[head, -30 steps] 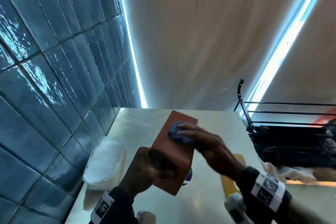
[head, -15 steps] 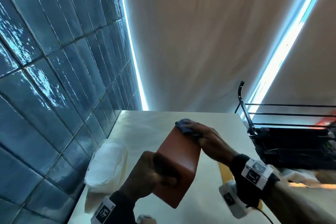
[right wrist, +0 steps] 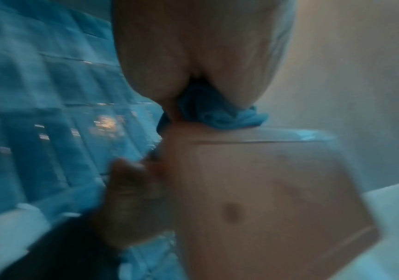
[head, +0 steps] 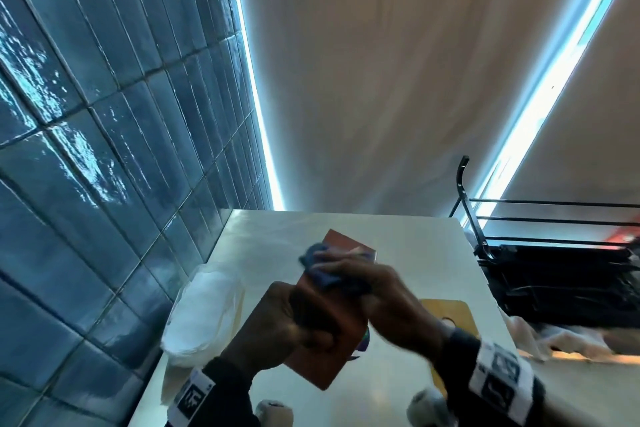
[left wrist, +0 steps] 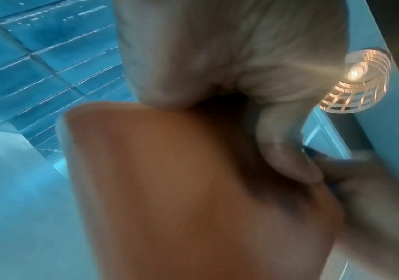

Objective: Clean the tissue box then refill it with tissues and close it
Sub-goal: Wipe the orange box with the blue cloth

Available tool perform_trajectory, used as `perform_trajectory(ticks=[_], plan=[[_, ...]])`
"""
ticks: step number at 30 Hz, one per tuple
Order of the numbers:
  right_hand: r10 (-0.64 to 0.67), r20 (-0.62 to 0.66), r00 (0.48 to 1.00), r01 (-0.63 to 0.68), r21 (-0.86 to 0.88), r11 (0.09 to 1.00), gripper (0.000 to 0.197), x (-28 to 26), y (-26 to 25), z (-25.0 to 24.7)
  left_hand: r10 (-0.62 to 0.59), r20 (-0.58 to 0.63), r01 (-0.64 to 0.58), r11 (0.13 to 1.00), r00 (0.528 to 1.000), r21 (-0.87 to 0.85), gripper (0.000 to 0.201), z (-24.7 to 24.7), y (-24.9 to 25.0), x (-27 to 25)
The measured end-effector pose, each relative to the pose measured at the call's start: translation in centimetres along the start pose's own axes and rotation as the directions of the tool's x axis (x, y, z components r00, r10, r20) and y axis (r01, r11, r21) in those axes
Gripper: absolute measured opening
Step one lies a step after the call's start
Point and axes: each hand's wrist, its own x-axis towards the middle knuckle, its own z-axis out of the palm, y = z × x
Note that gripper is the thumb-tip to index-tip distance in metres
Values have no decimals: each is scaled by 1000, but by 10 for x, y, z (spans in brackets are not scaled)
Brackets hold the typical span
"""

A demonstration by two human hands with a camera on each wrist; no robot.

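Observation:
A brown-orange tissue box [head: 341,319] is held tilted above the pale table [head: 408,239]. My left hand [head: 291,326] grips its near end from the left, fingers curled round the side. My right hand [head: 367,284] holds a crumpled blue cloth [head: 322,270] and presses it on the box's upper face. In the left wrist view the box [left wrist: 193,189] fills the frame under the left hand [left wrist: 229,75]. The right wrist view is blurred; the blue cloth [right wrist: 215,115] sits between my right hand [right wrist: 201,56] and the box [right wrist: 265,199].
A clear bag of white tissues [head: 204,312] lies at the table's left edge by the blue tiled wall [head: 104,149]. A yellow wooden board [head: 450,319] lies on the table behind my right wrist. A black metal rack [head: 554,270] stands to the right.
My right hand has drawn the cloth back from the box's far end toward its middle. The left hand keeps the same grip; the box has tilted slightly.

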Motion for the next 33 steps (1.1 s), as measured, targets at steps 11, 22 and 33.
perform_trajectory(ticks=[11,22,33], plan=[[133,-113,985,-128,48,991,50,23,61,-25,-4,-31,2,998,1000,-64,25,14,-11,-5],[675,-280,683,-339,697,632,34,12,75,-40,-10,-173,-3,997,985,-72,26,17,-2,-11],[558,-356,750,-90,780,619,37,-6,39,-31,-199,246,226,970,949,-86,69,10,-26,10]])
